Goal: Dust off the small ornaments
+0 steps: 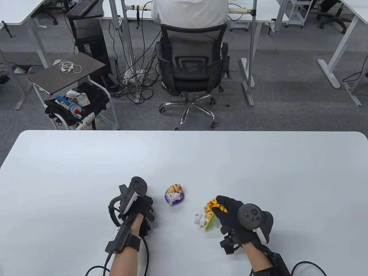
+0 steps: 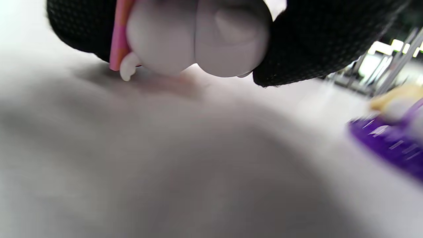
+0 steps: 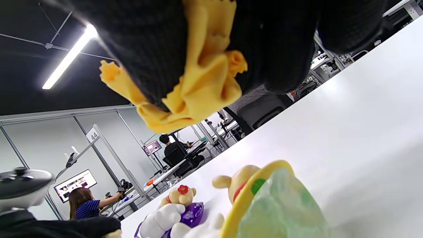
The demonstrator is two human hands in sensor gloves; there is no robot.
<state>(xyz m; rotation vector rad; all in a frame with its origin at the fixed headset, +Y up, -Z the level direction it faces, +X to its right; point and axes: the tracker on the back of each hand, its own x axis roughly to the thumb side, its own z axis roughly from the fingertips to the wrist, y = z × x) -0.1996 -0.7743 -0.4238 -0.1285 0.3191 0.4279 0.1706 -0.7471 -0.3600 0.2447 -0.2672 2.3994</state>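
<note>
right hand (image 1: 233,216) bunches yellow cloth (image 1: 217,205) over yellow-green ornament (image 1: 207,218), table (image 1: 86,178) 5 o'clock, ready to wipe | left hand (image 1: 141,208) grips white-pink figure (image 2: 198,36), 7 o'clock | purple ornament (image 1: 174,194) stands between, untouched

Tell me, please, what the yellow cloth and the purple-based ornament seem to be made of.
The yellow cloth looks like soft, matte woven fabric: it bunches in folds between the right hand's fingers. The purple-based ornament looks like hard moulded plastic or resin, possibly painted; its translucent purple base shows glossy highlights. The exact material stays uncertain.
</note>
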